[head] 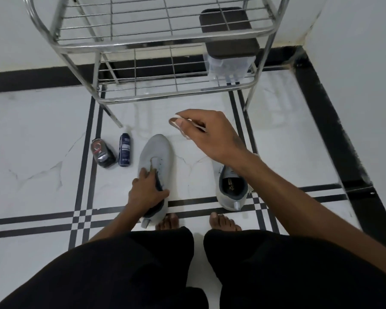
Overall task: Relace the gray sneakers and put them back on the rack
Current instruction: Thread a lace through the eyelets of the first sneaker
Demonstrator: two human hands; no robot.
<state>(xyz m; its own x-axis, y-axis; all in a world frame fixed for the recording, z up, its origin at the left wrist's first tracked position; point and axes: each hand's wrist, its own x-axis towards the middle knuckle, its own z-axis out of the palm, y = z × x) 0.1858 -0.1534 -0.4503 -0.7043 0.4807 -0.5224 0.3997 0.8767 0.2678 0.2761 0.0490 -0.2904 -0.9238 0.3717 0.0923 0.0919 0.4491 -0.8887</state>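
Note:
Two gray sneakers stand on the white tiled floor in front of the metal rack [143,44]. My left hand [146,190] grips the collar of the left sneaker [158,152], thumb on its right side and fingers over the tongue; no lace shows on it. My right hand [207,134] hovers above the floor between the shoes and pinches a pale shoelace [176,123] that loops out past my thumb. My right forearm hides the front half of the right sneaker [231,192]; only its heel and dark opening show.
A dark pouch [103,153] and a blue spray can [124,150] lie left of the left sneaker. A dark block on a clear box [228,36] sits on the rack's right side. My bare feet and black-trousered knees are at the bottom. A wall corner rises on the right.

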